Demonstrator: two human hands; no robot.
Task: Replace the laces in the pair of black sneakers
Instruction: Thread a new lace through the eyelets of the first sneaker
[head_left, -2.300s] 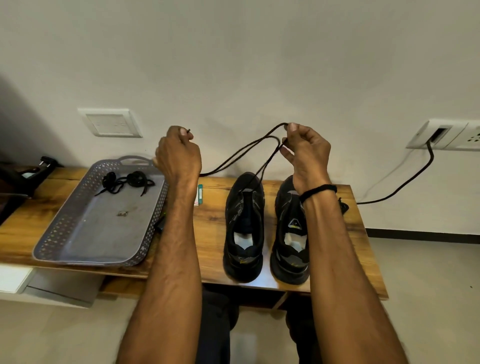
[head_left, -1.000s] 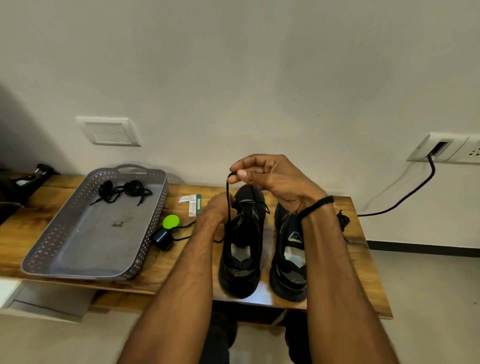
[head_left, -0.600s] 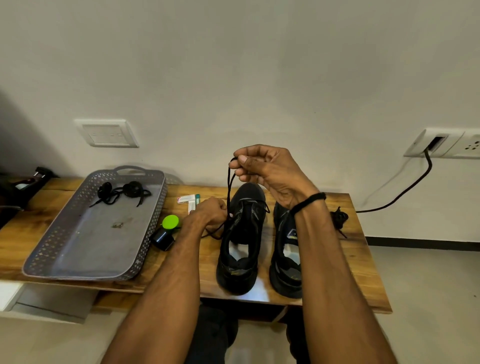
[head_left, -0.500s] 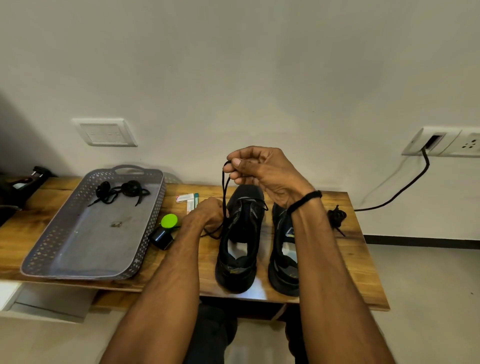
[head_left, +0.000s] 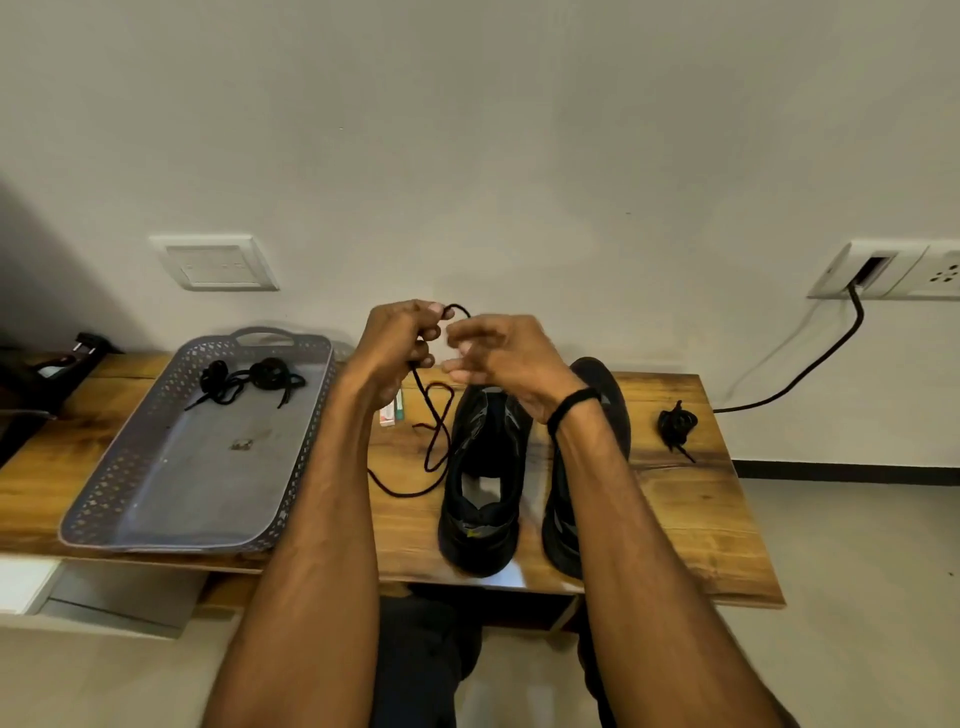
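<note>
Grips black lace (head_left: 459, 307) in curled left hand (head_left: 396, 344) above the sneakers (head_left: 483, 467), just beside half-curled right hand (head_left: 501, 356), hold there unclear.

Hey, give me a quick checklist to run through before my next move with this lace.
1. Left hand grips lace: ok.
2. Right hand pinches lace: cannot tell.
3. Lace out of left sneaker: cannot tell.
4. Left sneaker and right sneaker upright on table: ok.
5. Spare bundle lying on table: ok.
</note>
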